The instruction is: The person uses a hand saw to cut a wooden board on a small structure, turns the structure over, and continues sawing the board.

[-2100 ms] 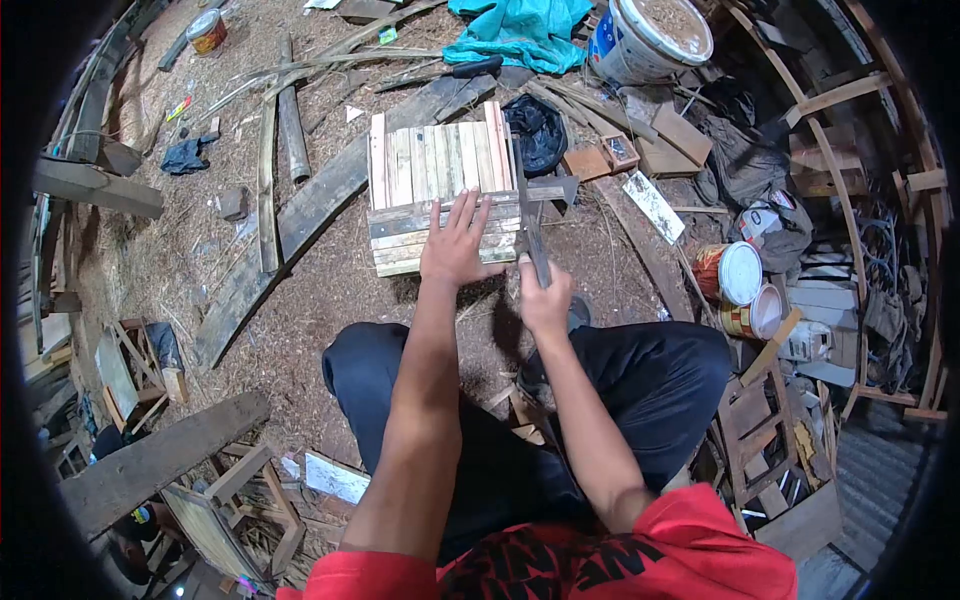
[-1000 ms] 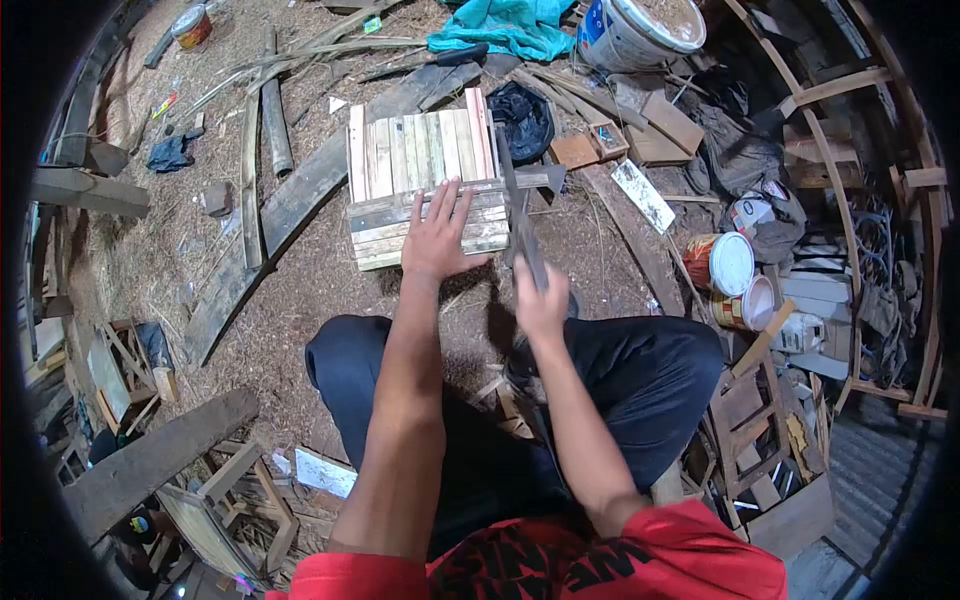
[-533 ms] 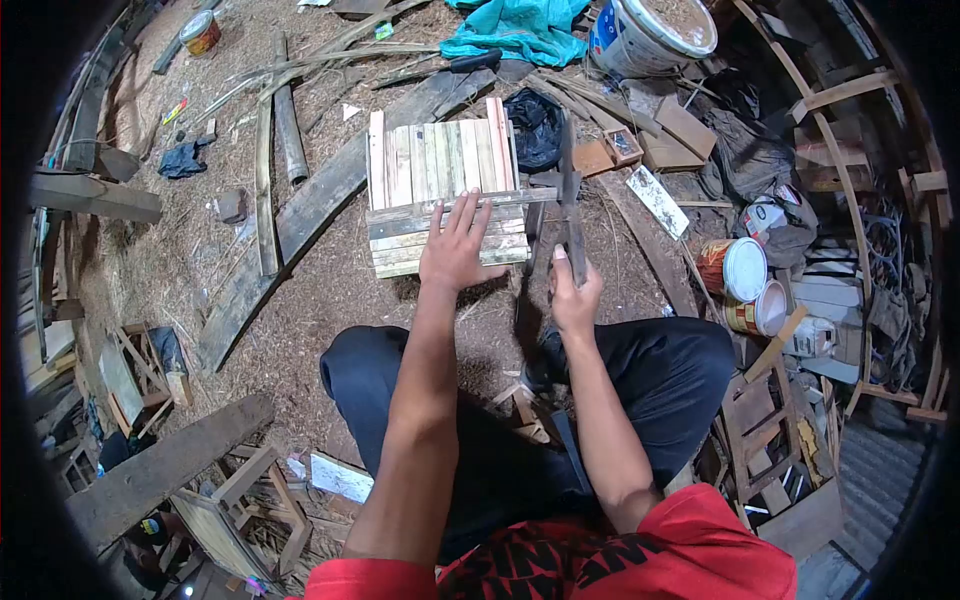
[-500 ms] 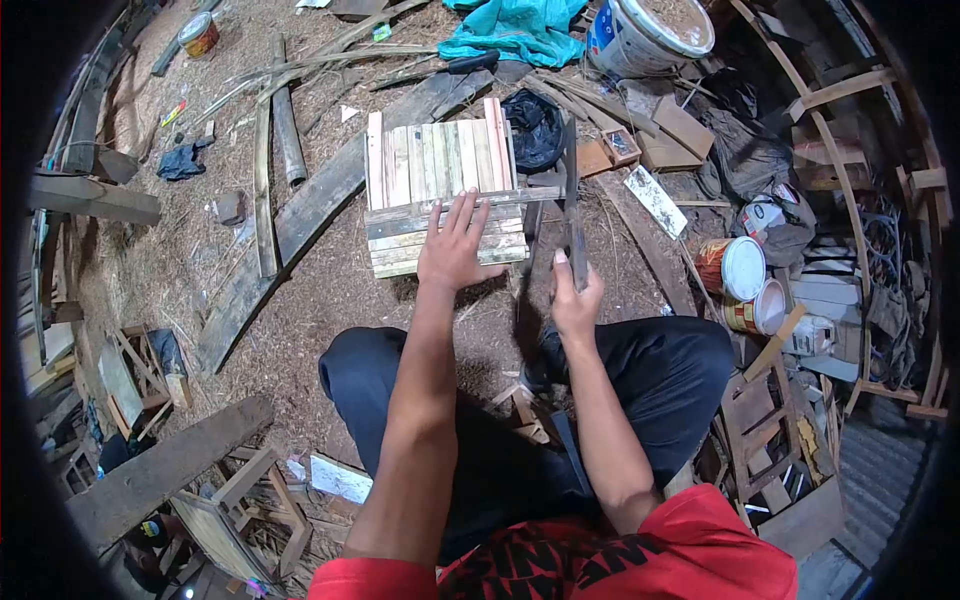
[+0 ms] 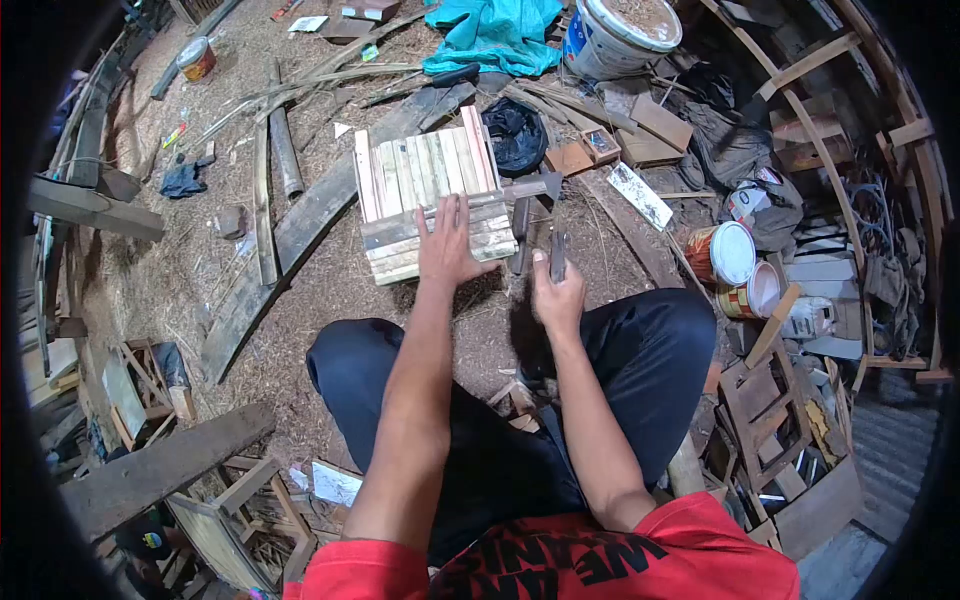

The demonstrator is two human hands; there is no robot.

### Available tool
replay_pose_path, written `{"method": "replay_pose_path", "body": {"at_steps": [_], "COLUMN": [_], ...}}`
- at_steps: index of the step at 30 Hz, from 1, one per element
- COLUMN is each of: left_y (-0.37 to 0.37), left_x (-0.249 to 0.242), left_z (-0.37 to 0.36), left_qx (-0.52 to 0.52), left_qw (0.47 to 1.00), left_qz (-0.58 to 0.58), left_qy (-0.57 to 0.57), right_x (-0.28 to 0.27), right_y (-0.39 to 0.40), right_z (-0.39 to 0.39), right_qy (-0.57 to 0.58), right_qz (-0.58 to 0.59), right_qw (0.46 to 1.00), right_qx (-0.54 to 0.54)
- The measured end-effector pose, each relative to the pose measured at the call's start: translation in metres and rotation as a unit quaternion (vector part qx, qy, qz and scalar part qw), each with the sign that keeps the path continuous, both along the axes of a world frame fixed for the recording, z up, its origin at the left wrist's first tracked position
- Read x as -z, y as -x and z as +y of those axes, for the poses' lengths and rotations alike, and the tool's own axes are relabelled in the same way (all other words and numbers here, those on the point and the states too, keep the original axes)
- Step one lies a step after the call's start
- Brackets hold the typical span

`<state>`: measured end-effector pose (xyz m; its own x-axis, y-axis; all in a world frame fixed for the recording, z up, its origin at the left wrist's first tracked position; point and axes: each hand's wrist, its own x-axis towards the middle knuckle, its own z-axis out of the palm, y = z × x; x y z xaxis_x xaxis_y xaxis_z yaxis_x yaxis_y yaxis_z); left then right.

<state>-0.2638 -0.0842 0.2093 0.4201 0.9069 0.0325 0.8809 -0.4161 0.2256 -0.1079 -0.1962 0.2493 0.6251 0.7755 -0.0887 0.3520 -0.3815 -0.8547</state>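
A small panel of pale wooden slats (image 5: 425,170) lies in front of me, with a darker flat strip (image 5: 390,228) across its lower part. My left hand (image 5: 447,245) rests on the strip and slats with its fingers stretched out. To the right of the panel, my right hand (image 5: 558,290) is closed round a dark, narrow tool (image 5: 558,250), perhaps a saw; its exact kind is hard to make out. The strip's right end juts past the panel's edge, close to the tool's upper part.
Long boards (image 5: 290,240) lie on the ground left of the panel. A black bag (image 5: 515,138) and a large white bucket (image 5: 625,35) stand beyond it. Paint cans (image 5: 733,253) are at the right, and a wooden beam (image 5: 165,465) crosses the lower left.
The tool in my right hand has swung and looks shorter from this view. The whole scene has shifted slightly left as the camera moved. My left hand stays on the panel.
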Motion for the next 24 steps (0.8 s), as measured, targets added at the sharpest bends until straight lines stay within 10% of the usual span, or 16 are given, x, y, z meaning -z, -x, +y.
{"method": "replay_pose_path", "body": {"at_steps": [24], "left_y": [0.052], "left_x": [-0.031], "left_z": [-0.062], "left_qx": [-0.126], "left_qw": [0.991], "left_qz": [0.029], "left_qy": [-0.019], "right_x": [-0.017], "right_y": [0.048], "right_z": [0.0], "right_qy": [-0.191], "right_qz": [0.085], "right_qw": [0.972], "right_qx": [-0.108]}}
